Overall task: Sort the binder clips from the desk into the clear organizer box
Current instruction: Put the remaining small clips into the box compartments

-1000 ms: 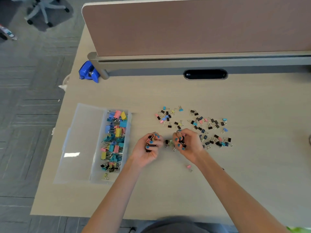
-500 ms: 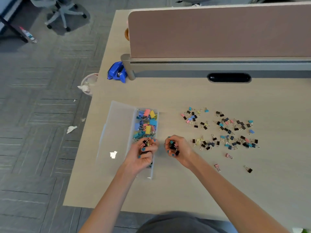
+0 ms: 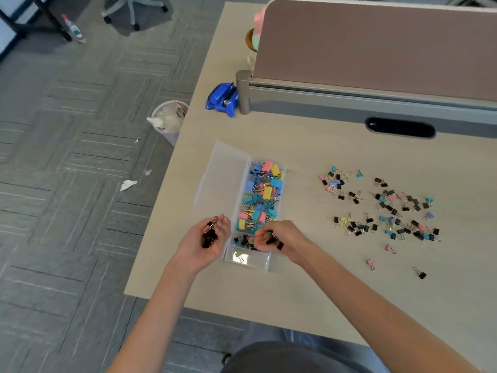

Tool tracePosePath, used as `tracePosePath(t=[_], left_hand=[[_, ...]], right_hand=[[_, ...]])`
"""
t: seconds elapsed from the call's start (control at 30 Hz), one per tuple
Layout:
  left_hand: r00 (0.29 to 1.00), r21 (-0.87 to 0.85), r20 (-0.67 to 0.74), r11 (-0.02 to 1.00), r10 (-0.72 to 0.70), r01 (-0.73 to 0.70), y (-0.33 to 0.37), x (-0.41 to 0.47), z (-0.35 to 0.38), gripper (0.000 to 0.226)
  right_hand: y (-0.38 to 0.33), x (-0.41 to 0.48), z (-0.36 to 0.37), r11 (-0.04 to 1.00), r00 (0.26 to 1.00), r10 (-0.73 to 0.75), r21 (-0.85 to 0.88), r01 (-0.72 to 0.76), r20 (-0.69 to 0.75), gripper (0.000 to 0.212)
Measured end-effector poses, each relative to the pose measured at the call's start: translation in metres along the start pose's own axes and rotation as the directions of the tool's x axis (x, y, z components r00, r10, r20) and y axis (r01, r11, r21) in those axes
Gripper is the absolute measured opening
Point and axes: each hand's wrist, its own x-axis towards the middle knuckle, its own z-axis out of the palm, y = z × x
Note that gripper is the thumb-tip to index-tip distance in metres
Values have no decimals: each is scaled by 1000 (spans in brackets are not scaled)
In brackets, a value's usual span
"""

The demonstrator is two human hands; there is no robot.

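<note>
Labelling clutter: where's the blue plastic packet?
Head view, far left of the beige desk: the crinkled blue plastic packet lies beside the grey post of the brown divider panel, beyond the clear plastic organizer box.

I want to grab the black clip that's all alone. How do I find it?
Start at the desk, right of the box. Nearer you than the pile lie three stray clips. The black clip is the rightmost one; the other two are pink.
</note>
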Motion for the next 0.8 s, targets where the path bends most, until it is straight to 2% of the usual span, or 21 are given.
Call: tracePosePath(t=[0.07, 0.13, 0.23, 0.37, 0.47, 0.57, 0.67, 0.7, 0.8], left_hand=[[996, 62, -58, 996, 66, -63, -1, -5, 1, 35], [980, 120, -142, 985, 139, -123, -3, -7, 1, 9], [952, 219, -209, 960, 223, -177, -5, -8, 0, 20], [947, 312, -212, 935, 243, -170, -3, -12, -1, 22], [942, 388, -220, 908, 254, -154, -3, -15, 1, 23], [940, 478, -231, 871, 250, -114, -3, -16, 2, 23], [939, 594, -237, 802, 247, -61, -3, -14, 4, 24], [938, 633, -241, 773, 249, -42, -4, -13, 5, 25], [929, 747, -255, 665, 268, 14, -8, -9, 11, 27]], right_hand=[[3, 1, 6, 997, 1000, -2, -75, 1, -14, 9], [6, 4, 10, 994, 1000, 10, -112, -10, 5, 11], [11, 5, 13, 968, 999, 25, -252, -13, 44, 15], [14, -7, 17, 861, 995, 12, -508, 39, 96, 9], [15, -7, 19, 833, 991, 44, -553, 36, 130, 5], [16, -5, 19, 820, 994, 52, -572, 14, 99, 10], [16, -5, 18, 788, 994, 72, -615, -5, 85, 37], [15, -6, 18, 773, 995, 66, -635, 1, 82, 39], [11, -11, 16, 739, 995, 29, -672, 47, 100, 29]])
